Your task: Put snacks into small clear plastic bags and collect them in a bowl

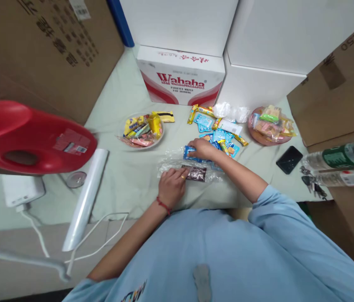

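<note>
My left hand (172, 186), with a red cord bracelet at the wrist, has its fingers closed at the left end of a dark brown snack packet (197, 173). Just beyond it, my right hand (202, 149) grips a blue snack packet (188, 152) by its near side. A clear plastic bag (167, 160) lies crinkled around and beneath both packets. Behind my right hand is a loose pile of light blue packets (223, 135) and small yellow-wrapped snacks (206, 110). My right forearm covers part of the pile's near side.
A bowl of mixed snacks (161, 140) stands left, a pink bowl (260, 136) right. Behind them is a Wahaha carton (181, 86). A phone (289, 160), keys (313, 186) and water bottles (340, 156) lie right; a red jug (45, 138) and a white roll (85, 199) are left.
</note>
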Demonstrator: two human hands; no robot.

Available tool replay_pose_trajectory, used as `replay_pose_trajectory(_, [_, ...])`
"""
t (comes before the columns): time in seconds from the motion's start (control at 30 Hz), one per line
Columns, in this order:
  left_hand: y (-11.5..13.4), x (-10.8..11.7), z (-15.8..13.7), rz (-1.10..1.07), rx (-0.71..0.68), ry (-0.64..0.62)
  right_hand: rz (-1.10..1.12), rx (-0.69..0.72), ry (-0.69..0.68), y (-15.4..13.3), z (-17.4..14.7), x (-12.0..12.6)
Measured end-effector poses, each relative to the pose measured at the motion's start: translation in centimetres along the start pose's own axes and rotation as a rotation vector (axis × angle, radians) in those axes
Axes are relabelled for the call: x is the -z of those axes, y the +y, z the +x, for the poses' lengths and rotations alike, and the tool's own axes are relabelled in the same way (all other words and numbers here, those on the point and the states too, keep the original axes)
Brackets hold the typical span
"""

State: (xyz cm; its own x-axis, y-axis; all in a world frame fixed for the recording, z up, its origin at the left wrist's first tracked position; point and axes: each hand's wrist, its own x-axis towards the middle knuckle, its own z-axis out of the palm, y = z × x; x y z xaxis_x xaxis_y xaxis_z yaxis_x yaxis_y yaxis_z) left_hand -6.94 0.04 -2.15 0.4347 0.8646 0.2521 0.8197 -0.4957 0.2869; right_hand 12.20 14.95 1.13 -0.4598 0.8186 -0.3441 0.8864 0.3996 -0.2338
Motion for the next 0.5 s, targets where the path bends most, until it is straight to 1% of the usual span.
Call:
replay_pose_trajectory(0.03, [0.1,-0.5,0.3,0.004,0.003,-0.047,0.016,0.025,0.004,0.1,0.2,0.1])
replay_pose_trajectory(0.1, [0.1,-1.3,0.5,0.011,0.011,-0.087,0.045,0.057,0.034,0.3,0.2,0.2])
replay_pose_trajectory(0.23, [0.2,-1.8,0.2,0.014,0.037,-0.091,0.032,-0.01,0.066,0.7,0.0,0.1])
replay_pose_trajectory(0.3, [0.3,-1.8,0.1,0.013,0.049,-0.093,0.004,-0.02,0.078,0.7,0.1,0.0])
replay_pose_trajectory(0.4, [0.4,-1.8,0.1,-0.002,0.062,-0.091,-0.038,0.031,0.087,0.4,0.1,0.2])
replay_pose_trajectory(0.5, [0.5,-1.7,0.3,-0.032,0.07,-0.083,-0.066,0.095,0.13,-0.3,-1.1,1.0])
